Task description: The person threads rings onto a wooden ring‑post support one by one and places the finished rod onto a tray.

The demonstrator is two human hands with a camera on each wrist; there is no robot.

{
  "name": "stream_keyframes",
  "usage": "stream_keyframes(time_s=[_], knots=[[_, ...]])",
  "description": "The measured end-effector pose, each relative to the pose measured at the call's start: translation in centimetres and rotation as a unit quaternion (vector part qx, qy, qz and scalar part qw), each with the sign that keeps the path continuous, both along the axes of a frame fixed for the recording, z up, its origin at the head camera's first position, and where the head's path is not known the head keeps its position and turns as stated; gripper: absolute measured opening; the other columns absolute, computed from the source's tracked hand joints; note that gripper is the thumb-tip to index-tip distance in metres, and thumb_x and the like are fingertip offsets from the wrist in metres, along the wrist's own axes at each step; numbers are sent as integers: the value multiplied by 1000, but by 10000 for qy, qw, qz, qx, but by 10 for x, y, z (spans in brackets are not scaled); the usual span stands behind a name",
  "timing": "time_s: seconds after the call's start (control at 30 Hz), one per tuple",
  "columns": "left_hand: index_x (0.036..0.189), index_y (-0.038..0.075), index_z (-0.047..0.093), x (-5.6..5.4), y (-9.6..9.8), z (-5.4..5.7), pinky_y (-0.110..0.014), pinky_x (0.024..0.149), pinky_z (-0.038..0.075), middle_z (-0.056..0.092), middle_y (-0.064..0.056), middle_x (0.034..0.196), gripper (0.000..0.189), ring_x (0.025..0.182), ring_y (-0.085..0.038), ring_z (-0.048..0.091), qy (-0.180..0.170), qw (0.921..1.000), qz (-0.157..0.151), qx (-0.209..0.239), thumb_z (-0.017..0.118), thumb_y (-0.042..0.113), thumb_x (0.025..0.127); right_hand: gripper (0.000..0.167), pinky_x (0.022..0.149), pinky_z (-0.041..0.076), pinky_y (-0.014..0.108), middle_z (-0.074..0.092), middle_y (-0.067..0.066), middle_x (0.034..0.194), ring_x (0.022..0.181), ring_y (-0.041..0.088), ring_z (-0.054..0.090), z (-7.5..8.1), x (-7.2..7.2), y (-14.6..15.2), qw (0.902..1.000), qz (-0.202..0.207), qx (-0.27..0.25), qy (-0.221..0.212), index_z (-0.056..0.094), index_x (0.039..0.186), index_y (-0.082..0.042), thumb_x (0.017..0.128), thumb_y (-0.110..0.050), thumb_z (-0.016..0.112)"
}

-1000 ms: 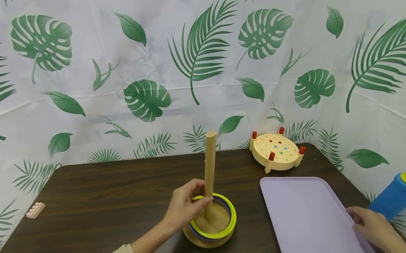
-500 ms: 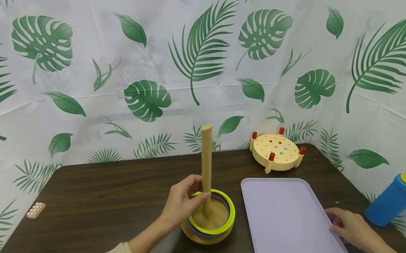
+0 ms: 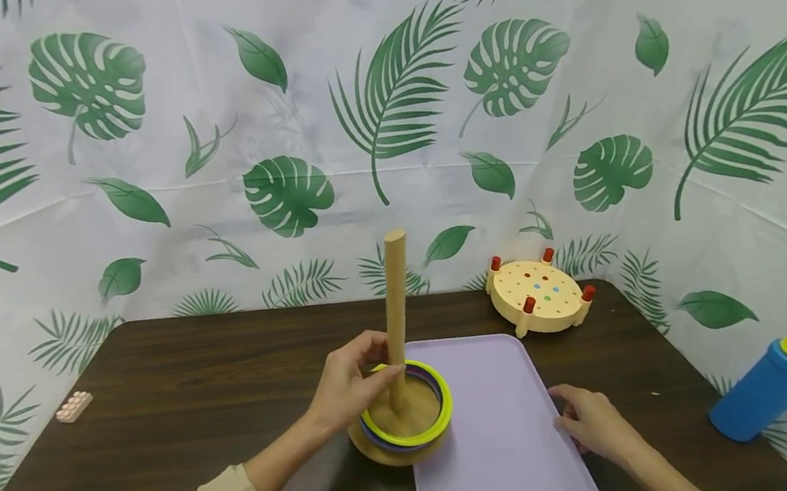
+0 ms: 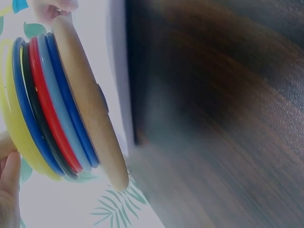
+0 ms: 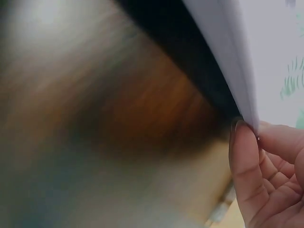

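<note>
My left hand (image 3: 351,384) grips the wooden post (image 3: 397,302) of a ring stacker, fingers and thumb around it. A yellow ring (image 3: 445,406) is uppermost on the stacker. The left wrist view shows blue, dark and red rings (image 4: 52,104) stacked along it, down to the round wooden base (image 4: 92,109), which is raised off the table. A lilac tray (image 3: 502,427) reaches under the stacker's right side. My right hand (image 3: 596,421) pinches the tray's right edge. In the right wrist view, thumb and finger (image 5: 247,166) meet on the tray's rim (image 5: 237,61).
A round cream pegboard toy (image 3: 537,294) with red-tipped legs stands at the back right. A blue and yellow pump-like toy (image 3: 767,389) is at the right edge. A small pink studded block (image 3: 74,407) lies far left on the dark wooden table (image 3: 199,397).
The tray has slid left with my right hand, from beside the stacker to beneath it. The stacker has shifted slightly up and left in my left hand's grip.
</note>
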State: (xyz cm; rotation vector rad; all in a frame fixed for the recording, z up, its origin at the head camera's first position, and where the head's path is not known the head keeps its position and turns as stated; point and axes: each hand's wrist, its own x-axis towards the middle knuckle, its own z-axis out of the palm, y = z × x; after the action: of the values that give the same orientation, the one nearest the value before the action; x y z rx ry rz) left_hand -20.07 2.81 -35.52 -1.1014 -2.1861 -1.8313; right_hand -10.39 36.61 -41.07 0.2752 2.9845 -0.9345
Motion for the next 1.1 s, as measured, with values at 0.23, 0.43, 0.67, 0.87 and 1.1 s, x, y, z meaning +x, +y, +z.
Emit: stream_keyframes(time_s=[0.23,0.43,0.67,0.87,1.1], knots=[[101,1,63,-3,-1,-1,-28,70,57,68,-13,91,22,85,-24,66,-62,9999,83,20,70,-2,80,38,40,48,25,53,4,61,44,14,52,-4,-31,-35,9998,195,-43,55,56,119,5,82,5,63],[101,2,63,-7,-1,-2,-26,69,56,69,-12,91,22,86,-25,66,-84,9998,191,-16,70,-2,80,38,41,49,26,54,5,62,44,14,54,-5,-52,-65,9989,373,-272,92,56,120,6,83,5,62],[103,-2,62,-17,2,-8,-27,72,57,68,-15,91,24,87,-27,66,-50,9997,244,-5,69,-4,80,37,39,49,25,54,5,59,42,12,53,-8,-68,-88,9973,495,-464,285,56,119,8,83,4,62],[100,-3,62,-23,1,-13,-31,73,56,68,-17,91,22,88,-30,66,-165,9992,365,38,69,-6,80,36,37,47,24,53,3,56,38,11,52,-9,-76,-100,9965,550,-400,486,56,119,9,83,3,62],[98,-3,62,-27,0,-18,-28,70,56,68,-17,90,21,88,-30,66,-248,9982,541,-11,69,-7,79,36,37,47,24,54,3,56,37,10,52,-11,-81,-105,9963,454,-457,564,56,119,9,84,3,61]])
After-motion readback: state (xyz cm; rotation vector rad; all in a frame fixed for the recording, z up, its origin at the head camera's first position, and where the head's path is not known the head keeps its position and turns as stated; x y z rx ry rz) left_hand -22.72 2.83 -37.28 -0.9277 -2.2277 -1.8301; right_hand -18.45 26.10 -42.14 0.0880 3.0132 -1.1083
